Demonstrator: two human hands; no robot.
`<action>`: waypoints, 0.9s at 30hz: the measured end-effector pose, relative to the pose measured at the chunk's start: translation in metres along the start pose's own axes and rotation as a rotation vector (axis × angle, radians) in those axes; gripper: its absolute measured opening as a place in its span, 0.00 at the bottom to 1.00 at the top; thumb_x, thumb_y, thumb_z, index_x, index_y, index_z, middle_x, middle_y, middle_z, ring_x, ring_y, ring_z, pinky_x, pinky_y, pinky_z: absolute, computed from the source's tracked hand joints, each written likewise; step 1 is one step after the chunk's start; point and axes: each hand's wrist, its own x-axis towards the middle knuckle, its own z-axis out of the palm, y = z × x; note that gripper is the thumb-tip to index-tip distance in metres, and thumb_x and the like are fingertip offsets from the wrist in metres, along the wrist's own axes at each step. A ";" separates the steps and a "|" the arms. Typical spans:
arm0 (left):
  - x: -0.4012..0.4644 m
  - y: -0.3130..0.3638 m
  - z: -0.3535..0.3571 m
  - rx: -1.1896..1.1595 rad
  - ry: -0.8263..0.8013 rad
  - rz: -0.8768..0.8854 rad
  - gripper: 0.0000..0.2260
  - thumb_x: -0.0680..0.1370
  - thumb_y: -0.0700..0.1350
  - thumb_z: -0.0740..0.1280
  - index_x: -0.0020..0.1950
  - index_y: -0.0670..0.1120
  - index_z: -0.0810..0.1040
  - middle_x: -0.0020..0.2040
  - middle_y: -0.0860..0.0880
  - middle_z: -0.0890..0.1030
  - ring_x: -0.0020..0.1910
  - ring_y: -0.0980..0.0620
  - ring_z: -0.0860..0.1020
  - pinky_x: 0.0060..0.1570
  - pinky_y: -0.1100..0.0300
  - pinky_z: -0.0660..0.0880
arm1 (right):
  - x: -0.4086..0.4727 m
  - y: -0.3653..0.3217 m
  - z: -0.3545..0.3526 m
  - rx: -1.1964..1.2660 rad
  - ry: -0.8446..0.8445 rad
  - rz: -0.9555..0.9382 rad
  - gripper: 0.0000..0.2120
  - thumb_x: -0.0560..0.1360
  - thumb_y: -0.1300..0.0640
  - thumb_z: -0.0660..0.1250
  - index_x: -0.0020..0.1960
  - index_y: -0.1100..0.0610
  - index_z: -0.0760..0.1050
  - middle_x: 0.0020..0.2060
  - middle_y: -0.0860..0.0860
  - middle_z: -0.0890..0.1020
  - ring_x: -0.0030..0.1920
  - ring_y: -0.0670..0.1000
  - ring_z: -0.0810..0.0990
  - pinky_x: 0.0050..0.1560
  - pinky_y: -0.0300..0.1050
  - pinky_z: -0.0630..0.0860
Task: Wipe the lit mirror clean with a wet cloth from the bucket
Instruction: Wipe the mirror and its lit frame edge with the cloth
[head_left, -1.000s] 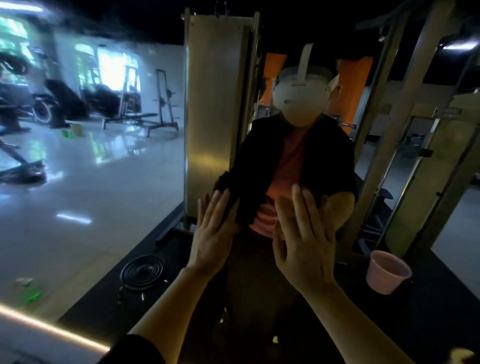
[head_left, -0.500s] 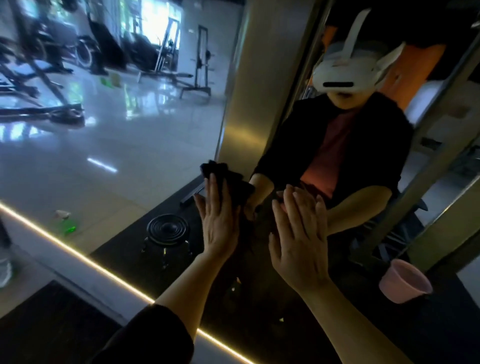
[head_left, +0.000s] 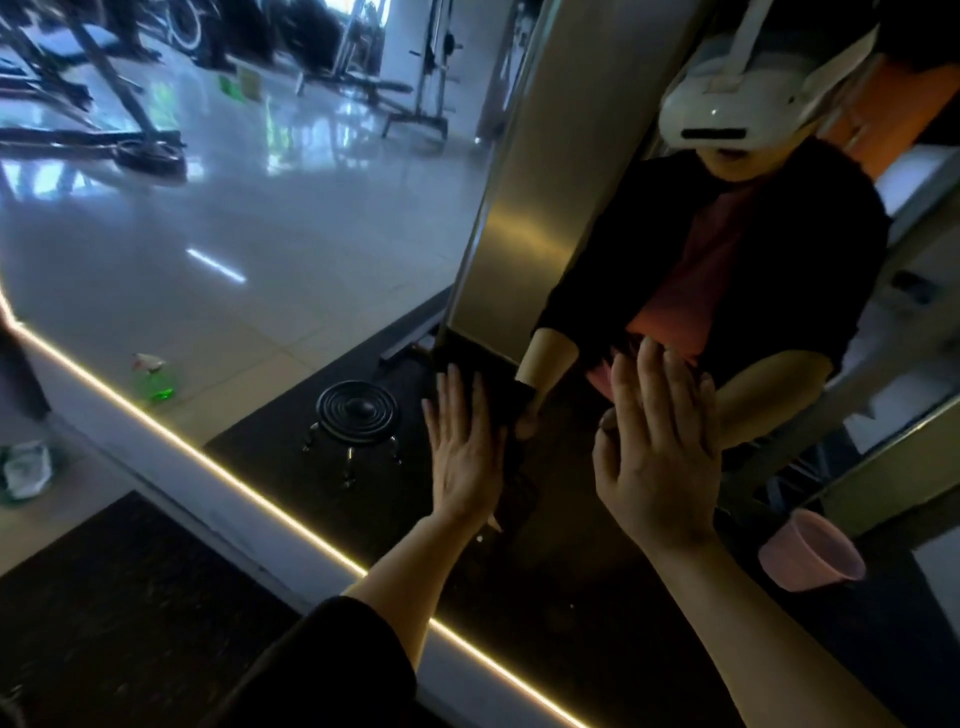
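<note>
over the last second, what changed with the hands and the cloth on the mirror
The view tilted down, bringing the mirror's lit edge strip into sight. The left hand stays flat on the dark cloth, the right hand open on the glass. The pink bucket stays put.
</note>
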 end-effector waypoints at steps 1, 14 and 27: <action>0.008 -0.015 -0.007 -0.079 0.022 -0.160 0.34 0.83 0.50 0.54 0.77 0.54 0.30 0.79 0.49 0.32 0.78 0.48 0.35 0.76 0.47 0.34 | 0.000 0.000 0.000 -0.011 -0.006 0.000 0.32 0.78 0.54 0.64 0.78 0.62 0.60 0.78 0.60 0.59 0.79 0.60 0.55 0.74 0.65 0.58; -0.073 0.100 0.028 -0.484 -0.121 0.019 0.33 0.80 0.54 0.54 0.80 0.51 0.39 0.80 0.51 0.34 0.78 0.49 0.36 0.75 0.56 0.51 | -0.008 0.016 -0.030 0.107 -0.126 -0.014 0.31 0.79 0.57 0.63 0.79 0.60 0.58 0.79 0.58 0.57 0.79 0.57 0.52 0.77 0.58 0.54; -0.108 0.220 0.096 -0.373 0.067 0.030 0.40 0.75 0.26 0.60 0.80 0.50 0.45 0.80 0.52 0.37 0.79 0.46 0.40 0.76 0.45 0.50 | -0.157 0.205 -0.089 -0.020 -0.115 0.185 0.31 0.77 0.57 0.63 0.78 0.59 0.60 0.79 0.57 0.56 0.79 0.56 0.53 0.77 0.59 0.54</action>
